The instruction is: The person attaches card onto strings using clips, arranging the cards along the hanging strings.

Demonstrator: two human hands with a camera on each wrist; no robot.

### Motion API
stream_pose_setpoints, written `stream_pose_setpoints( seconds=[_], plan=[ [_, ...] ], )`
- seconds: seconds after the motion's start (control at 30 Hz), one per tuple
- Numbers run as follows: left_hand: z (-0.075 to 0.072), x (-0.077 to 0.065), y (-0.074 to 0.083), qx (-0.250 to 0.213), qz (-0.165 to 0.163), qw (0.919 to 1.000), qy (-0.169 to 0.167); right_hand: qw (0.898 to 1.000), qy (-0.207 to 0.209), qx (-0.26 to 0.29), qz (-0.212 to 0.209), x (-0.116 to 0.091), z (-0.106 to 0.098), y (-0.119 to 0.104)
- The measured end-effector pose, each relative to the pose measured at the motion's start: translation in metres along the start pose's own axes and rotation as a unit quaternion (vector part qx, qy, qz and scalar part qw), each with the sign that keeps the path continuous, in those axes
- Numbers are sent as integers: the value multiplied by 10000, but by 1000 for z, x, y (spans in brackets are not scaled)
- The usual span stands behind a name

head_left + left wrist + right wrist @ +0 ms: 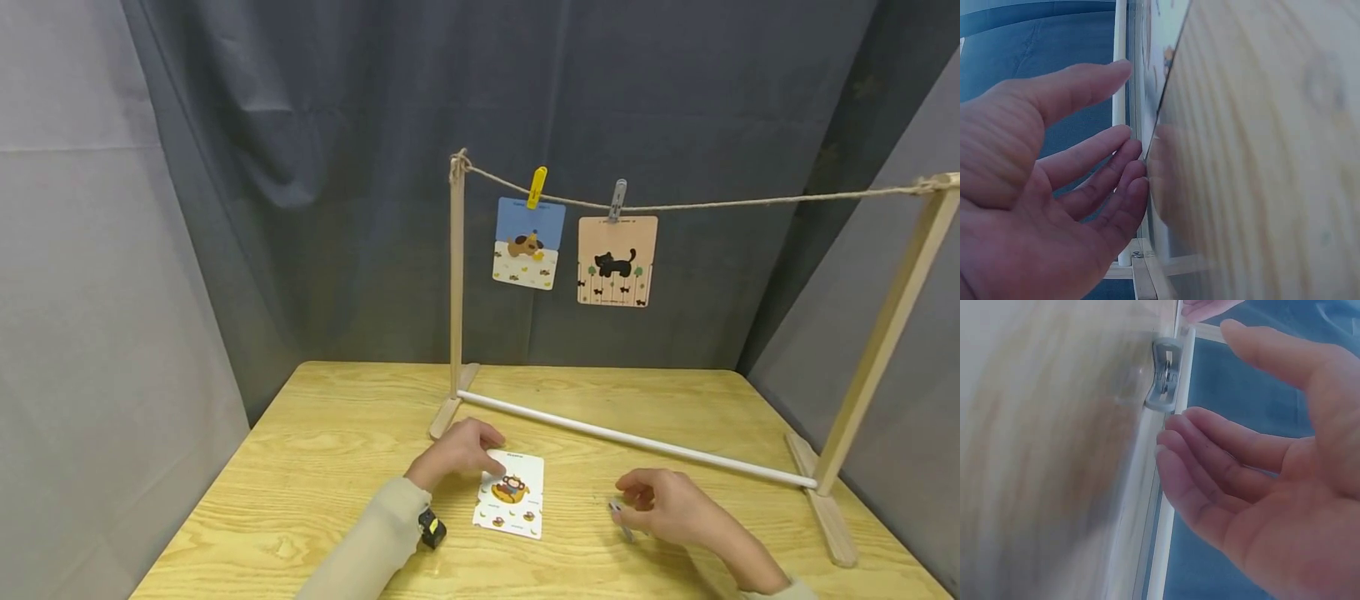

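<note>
A white card with a monkey picture [512,500] lies flat on the wooden table. At its upper left corner is my left hand [457,450], the thumb reaching over the card. In the left wrist view, that hand's fingers [1124,147] are relaxed at the tabletop, the thumb apart from them. To the right, a grey clothespin [627,532] lies on the table. My right hand [667,504] hovers close around it, thumb and fingers spread. The right wrist view shows a gap between the clothespin [1165,375] and the thumb, with fingertips just below it.
A wooden stand [457,283] carries a string [750,202] across the back. From it hang a blue dog card [528,242], under a yellow clothespin [537,187], and a peach cat card [617,287], under a grey one. A white rod [637,439] joins the stand's feet.
</note>
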State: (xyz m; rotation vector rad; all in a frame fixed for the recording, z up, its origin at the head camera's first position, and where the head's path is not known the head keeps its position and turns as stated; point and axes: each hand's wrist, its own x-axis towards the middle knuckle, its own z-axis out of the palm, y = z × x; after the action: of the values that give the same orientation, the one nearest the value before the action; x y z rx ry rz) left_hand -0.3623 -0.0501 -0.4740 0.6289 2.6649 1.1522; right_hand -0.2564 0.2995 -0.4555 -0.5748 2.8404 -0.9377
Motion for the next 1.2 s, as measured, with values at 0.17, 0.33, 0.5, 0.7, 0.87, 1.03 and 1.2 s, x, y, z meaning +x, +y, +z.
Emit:
stream_pose_setpoints(
  seconds=[0.17,0.33,0.5,0.7,0.87,1.03,1.2],
  plan=[
    [1,0,0,-4,20,10000,-35,9999,-75,-28,117,-2,-1,4],
    [1,1,-1,130,76,9999,-46,9994,-278,-52,222,-2,-3,7],
    [-1,0,0,329,68,9994,-121,9989,-435,-79,154,-3,-4,9],
    [1,0,1,412,67,9989,-219,9986,-514,-89,38,-5,-3,9],
    [2,0,0,485,78,9986,-201,9988,-463,-107,-129,-5,-3,9],
    [3,1,-1,541,101,9984,-158,9987,-476,0,-198,-6,-3,10],
    [3,1,0,623,139,9978,-156,9982,-548,115,-207,-6,-3,10]
  ],
)
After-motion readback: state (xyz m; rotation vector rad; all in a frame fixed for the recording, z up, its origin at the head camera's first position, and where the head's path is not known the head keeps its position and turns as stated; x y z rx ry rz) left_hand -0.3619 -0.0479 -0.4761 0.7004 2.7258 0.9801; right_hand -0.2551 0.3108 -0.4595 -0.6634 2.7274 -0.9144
